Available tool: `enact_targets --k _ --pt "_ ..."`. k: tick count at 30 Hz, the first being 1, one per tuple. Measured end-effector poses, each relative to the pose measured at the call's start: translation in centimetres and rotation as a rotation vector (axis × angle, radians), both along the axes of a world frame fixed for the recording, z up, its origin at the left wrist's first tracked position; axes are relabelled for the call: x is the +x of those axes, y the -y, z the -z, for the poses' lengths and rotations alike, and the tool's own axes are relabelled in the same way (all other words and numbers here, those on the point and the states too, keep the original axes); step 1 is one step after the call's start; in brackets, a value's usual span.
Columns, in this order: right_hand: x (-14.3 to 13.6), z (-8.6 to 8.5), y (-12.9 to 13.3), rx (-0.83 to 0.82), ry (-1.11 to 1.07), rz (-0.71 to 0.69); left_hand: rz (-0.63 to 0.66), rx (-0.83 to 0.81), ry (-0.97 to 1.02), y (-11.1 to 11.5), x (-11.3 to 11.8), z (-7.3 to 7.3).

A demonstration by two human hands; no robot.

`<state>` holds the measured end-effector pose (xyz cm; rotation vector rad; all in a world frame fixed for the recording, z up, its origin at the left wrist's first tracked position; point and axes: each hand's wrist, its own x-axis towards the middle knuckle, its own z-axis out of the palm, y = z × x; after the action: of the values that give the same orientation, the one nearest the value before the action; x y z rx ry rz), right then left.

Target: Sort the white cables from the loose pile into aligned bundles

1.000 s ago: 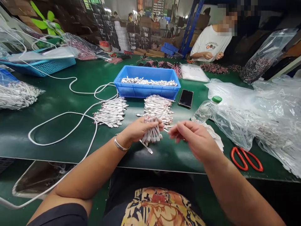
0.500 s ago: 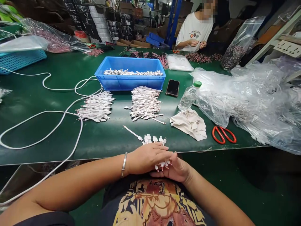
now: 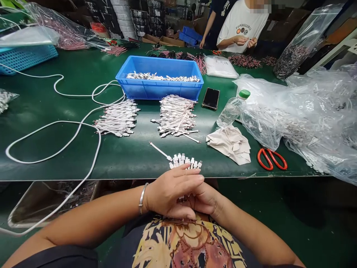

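A bunch of short white cables (image 3: 186,160) with plug ends fans out above my hands at the table's front edge. My left hand (image 3: 174,188) lies across the bunch with fingers stretched out and thumb spread apart below. Beneath it, my right hand (image 3: 205,199) is curled around the bunch, its fingers partly hidden. A few wire ends show between the hands. One loose white cable (image 3: 160,150) lies on the table, its plug beside the bunch. Beyond are two piles of similar cables, a left pile (image 3: 118,117) and a middle pile (image 3: 177,115).
A blue bin (image 3: 160,91) of white pieces stands behind the piles. To the right are a phone (image 3: 211,98), a bottle (image 3: 230,111), a cloth (image 3: 230,144), red-handled scissors (image 3: 272,159) and plastic bags (image 3: 301,111). A white cord (image 3: 52,158) loops at left. A person (image 3: 242,28) works across the table.
My left hand has turned, its thumb now spread below the bunch, and more plugs show above it. My right hand has moved farther under it. The view has shifted; another person shows at the back.
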<state>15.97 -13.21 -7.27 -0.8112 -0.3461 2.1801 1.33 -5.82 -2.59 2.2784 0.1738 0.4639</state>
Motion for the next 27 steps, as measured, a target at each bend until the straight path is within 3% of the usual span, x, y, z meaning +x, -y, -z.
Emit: enact_targets --k 6,8,12,16,20,27 --pt "0.0 -0.7 -0.2 -0.09 -0.005 -0.086 -0.664 -0.128 0.091 3.5 -5.0 1.0" --pt "-0.1 -0.9 -0.3 -0.106 0.022 -0.087 -0.776 -0.25 -0.006 4.0 -5.7 1.6" --pt "-0.4 -0.9 0.1 -0.124 0.051 -0.046 -0.672 -0.615 -0.209 3.8 -4.9 2.4" --pt "-0.5 -0.3 1.3 -0.098 0.071 -0.03 -0.48 -0.974 -0.15 3.7 -2.3 3.1" --pt "-0.2 0.4 2.1 -0.1 0.094 -0.017 -0.475 -1.298 -0.096 4.5 -0.4 4.0" --pt "0.0 0.4 2.2 -0.076 0.108 0.024 -0.536 -1.275 0.036 5.1 0.2 3.7"
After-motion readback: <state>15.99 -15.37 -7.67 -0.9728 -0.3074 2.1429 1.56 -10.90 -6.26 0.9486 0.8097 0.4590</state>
